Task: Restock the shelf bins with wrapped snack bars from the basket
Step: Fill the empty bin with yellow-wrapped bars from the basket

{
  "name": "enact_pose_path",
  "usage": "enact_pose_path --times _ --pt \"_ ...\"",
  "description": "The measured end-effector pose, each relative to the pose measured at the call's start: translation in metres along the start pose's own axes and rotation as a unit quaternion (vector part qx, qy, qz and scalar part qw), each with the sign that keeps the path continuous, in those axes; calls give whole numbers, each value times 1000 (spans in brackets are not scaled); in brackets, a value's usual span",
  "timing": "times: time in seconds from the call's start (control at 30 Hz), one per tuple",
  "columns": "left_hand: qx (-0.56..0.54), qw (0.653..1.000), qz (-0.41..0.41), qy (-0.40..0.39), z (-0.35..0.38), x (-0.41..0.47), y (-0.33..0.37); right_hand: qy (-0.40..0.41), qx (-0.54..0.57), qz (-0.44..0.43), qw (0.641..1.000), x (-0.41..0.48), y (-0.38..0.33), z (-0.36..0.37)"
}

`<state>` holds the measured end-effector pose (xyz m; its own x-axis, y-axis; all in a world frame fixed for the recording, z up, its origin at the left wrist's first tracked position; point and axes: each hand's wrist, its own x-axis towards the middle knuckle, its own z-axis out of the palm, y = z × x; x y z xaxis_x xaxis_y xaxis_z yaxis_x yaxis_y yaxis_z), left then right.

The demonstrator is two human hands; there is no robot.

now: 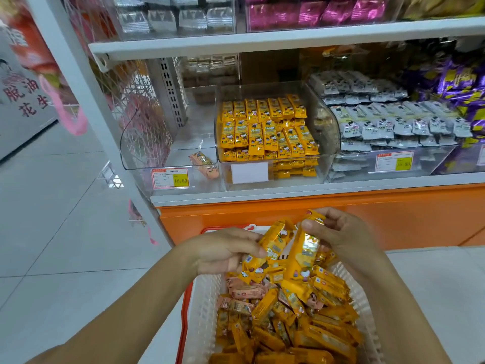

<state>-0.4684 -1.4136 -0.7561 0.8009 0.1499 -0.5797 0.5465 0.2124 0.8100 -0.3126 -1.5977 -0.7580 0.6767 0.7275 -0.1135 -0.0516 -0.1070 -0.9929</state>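
Two yellow-wrapped snack bars are held above the basket (202, 308), at 6 o'clock in the view. The left grip (225, 252) is clamped on the left bar (274, 244), thumb across its wrapper. The right grip (338, 235) is clamped on the right bar (304, 252), thumb pressed near its upper end. The two bars stand tilted and just beside each other.

The basket, white-walled with a red rim, holds a loose heap of yellow bars (288, 327). A few pink-wrapped bars (244, 292) lie among them at the heap's 10 o'clock side.

At 12 o'clock from the hands, on the shelf (288, 191), stands the middle bin (325, 122), clear-walled and stacked with rows of yellow bars. At its 9 o'clock the left bin (136, 143) holds stray orange-pink bars (204, 164) near its front. At its 3 o'clock the right bin (354, 164) is filled with grey-white packs (393, 122); purple packs (462, 82) lie beyond. An orange panel (367, 219) runs below the shelf.
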Motion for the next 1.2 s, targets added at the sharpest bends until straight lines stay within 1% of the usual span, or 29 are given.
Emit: enact_pose_path --times 0.07,0.13,0.2,0.3,0.37,0.4,0.43,0.5,0.57,0.63,0.83,0.9,0.97,1.07,1.13,1.2 --pt "55 998 24 5 4 -4 6 15 -16 -2 1000 1 2 -4" --pt "75 997 13 -2 9 -5 8 11 -21 -18 1000 1 0 -5" --pt "149 988 30 -3 10 -5 8 -3 -32 -31 999 -2 -7 -4" --pt "232 971 55 -4 11 -8 8 -73 -97 -40 992 -9 -14 2" --pt "260 964 54 8 13 -8 8 -123 -146 -34 981 -12 -13 9" --pt "258 964 53 17 14 -9 7 -136 -157 -33 978 -13 -11 14" --pt "251 966 55 17 15 -8 7 -139 -161 -37 976 -13 -8 18" --pt "207 976 61 16 18 -7 7 -117 -157 -44 980 -11 -2 27" --pt "150 987 60 7 21 -6 7 -76 -135 -39 987 -8 3 35" --pt "112 991 64 23 22 -5 8 -29 -117 -36 992 -7 4 42" --pt "77 992 82 66 28 -4 12 60 -71 -102 990 -7 5 52" --pt "57 991 93 81 28 -5 20 83 -99 -131 983 -11 -1 52" --pt "14 986 116 121 25 -6 30 89 -187 -173 963 -16 -9 50" --pt "-71 971 137 185 20 -4 46 70 -324 -211 920 -16 -19 53" --pt "-103 963 148 199 21 -4 57 93 -381 -249 885 -11 -21 59" --pt "-121 961 166 187 24 -4 68 134 -407 -288 857 -3 -25 63"
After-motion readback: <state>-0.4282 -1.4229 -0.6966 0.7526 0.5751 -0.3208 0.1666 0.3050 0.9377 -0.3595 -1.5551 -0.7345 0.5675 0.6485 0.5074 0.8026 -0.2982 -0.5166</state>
